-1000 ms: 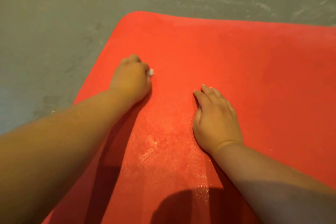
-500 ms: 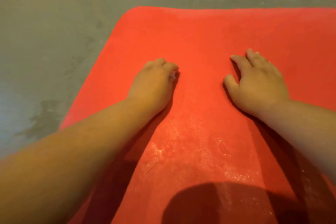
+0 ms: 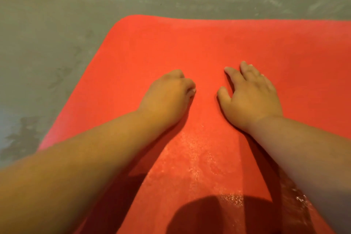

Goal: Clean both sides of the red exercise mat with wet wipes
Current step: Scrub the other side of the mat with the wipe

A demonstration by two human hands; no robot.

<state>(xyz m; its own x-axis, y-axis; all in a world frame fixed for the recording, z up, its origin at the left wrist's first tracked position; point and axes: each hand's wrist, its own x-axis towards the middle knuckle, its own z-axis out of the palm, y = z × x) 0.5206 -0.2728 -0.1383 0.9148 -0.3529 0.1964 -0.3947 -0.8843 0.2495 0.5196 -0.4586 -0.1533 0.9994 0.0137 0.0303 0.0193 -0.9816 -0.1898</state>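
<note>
Left hand (image 3: 167, 99) curled round the wet wipe (image 3: 193, 91), right hand (image 3: 250, 97) flat with fingers spread, we judge the red mat (image 3: 247, 43) soft and floppy, best lifted by its corner (image 3: 130, 21).

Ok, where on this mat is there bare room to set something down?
Free: the red mat beyond both hands up to its far edge, and right of the right hand; also the grey floor left of it. Crowded: the narrow gap beside the left hand, which grips a wet wipe.

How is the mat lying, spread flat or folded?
Spread flat where visible: the red mat lies open on the floor, far corner down, no fold showing.
</note>
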